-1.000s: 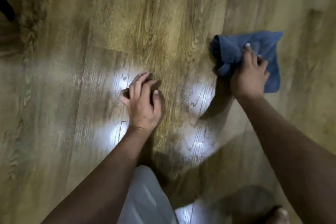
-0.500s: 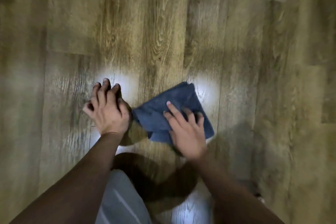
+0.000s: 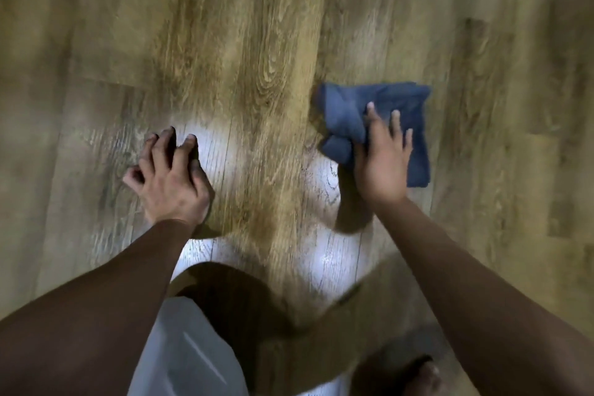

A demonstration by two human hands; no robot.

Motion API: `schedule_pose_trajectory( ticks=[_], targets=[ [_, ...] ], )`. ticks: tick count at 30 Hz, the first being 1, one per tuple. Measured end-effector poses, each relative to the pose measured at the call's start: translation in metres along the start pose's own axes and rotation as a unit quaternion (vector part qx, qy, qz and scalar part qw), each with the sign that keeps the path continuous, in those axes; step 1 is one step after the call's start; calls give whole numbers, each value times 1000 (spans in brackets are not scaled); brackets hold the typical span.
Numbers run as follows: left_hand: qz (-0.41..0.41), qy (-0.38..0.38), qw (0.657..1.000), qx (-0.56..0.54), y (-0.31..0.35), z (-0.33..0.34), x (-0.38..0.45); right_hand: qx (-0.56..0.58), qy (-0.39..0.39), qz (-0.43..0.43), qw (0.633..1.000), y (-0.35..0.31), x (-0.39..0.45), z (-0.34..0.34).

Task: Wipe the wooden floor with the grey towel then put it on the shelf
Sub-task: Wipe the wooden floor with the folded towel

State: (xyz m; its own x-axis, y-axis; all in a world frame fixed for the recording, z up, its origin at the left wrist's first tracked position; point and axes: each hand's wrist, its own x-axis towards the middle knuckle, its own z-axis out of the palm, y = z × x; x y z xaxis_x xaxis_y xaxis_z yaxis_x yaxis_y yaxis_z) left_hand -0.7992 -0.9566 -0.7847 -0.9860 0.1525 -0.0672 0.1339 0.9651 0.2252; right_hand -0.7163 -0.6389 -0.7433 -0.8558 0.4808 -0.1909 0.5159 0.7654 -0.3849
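The grey-blue towel (image 3: 398,109) lies bunched on the wooden floor (image 3: 244,42), right of centre. My right hand (image 3: 382,157) presses flat on its near part, fingers straight and spread over the cloth. My left hand (image 3: 170,177) rests on the bare floor to the left, fingertips down and fingers bent, holding nothing. The shelf is out of view.
Bright light reflections shine on the planks between my hands. My white-clad knee (image 3: 189,350) is at the bottom centre and a bare foot (image 3: 421,376) at the bottom right. Floor planks stretch on all sides.
My right hand has swept the towel from the middle, near my left hand, out to the right. My left hand stays propped on the floor at about the same spot.
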Motion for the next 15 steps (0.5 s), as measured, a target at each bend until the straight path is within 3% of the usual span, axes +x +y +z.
schedule_pose_trajectory(
  ticks=[5, 9, 13, 15],
  targets=[
    [4, 14, 1000, -3, -2, 3, 0, -62, -86, -106, 989, -34, -110, 34],
    [6, 23, 1000, -8, -3, 4, -1, -140, -145, -252, 947, -45, -204, 65],
    [8, 31, 999, -18, -3, 3, -2, -170, -152, -338, 913, -21, -183, 52],
    [10, 39, 999, -16, -4, 4, -2, -160, -134, -317, 925, -11, -147, 39]
  ],
)
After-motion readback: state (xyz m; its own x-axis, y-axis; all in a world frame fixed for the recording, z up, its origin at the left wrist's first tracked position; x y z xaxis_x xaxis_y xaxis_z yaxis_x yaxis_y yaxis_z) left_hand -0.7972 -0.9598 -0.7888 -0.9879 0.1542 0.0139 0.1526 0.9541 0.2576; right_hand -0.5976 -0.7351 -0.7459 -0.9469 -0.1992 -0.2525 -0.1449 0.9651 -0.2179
